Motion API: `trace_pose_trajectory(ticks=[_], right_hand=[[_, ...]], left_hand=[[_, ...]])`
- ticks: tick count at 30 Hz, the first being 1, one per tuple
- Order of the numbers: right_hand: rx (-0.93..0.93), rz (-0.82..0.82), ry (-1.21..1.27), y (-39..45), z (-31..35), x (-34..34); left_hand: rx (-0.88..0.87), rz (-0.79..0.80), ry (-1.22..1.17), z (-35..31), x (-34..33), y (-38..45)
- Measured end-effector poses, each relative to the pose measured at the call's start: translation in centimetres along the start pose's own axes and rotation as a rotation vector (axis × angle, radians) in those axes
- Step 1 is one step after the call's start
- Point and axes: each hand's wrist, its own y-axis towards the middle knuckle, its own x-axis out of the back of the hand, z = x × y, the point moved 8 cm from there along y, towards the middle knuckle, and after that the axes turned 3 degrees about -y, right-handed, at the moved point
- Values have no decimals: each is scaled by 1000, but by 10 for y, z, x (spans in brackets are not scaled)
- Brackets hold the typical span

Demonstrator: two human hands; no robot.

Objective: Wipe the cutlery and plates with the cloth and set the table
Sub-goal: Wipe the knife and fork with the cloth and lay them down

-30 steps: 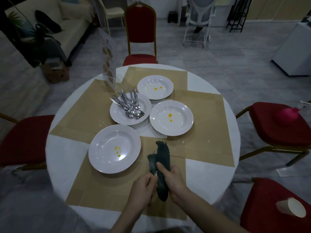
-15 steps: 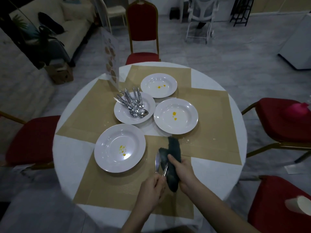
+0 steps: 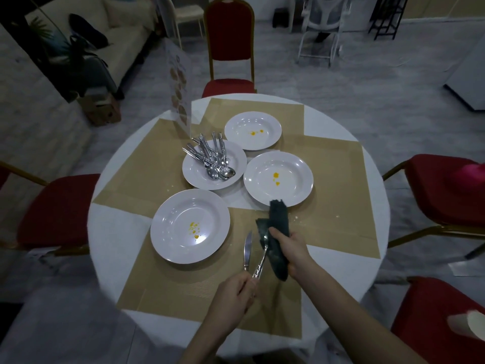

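My left hand [image 3: 235,294] grips the handles of a knife [image 3: 247,248] and a second piece of cutlery [image 3: 261,261], both pointing away from me. My right hand [image 3: 291,249] holds a dark cloth [image 3: 278,224] folded round the tip of that second piece. Several white plates stand on the round table [image 3: 112,229]: the near-left plate [image 3: 190,225], the right plate [image 3: 278,179] and the far plate [image 3: 252,130] carry yellow spots. A middle plate [image 3: 194,174] holds a pile of cutlery [image 3: 212,158].
Tan placemats [image 3: 147,166] cover much of the white tablecloth. A standing menu card [image 3: 179,82] rises at the far left edge. Red chairs surround the table: far [image 3: 228,35], left [image 3: 57,208], right [image 3: 443,190] and near right [image 3: 430,319].
The knife blade has come out of the cloth and now shows to the left of it. The view has shifted slightly; both hands stay close together over the near placemat.
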Motion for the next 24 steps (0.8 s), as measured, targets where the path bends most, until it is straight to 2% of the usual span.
trace_pose_trajectory(ticks=[3, 5, 7, 10, 17, 24], right_hand=[[77, -151, 35, 7, 11, 32], [96, -183, 3, 9, 13, 51], [70, -160, 6, 7, 8, 63], [-2, -75, 48, 0, -8, 69], [-43, -34, 31, -6, -32, 75], [-51, -26, -24, -9, -45, 79]], left_hand=[[47, 16, -75, 14, -6, -4], [107, -34, -96, 30, -7, -4], [143, -84, -33, 44, -8, 0], [174, -50, 122, 52, -20, 13], [271, 5, 127, 65, -42, 34], [231, 161, 322, 67, -53, 40]])
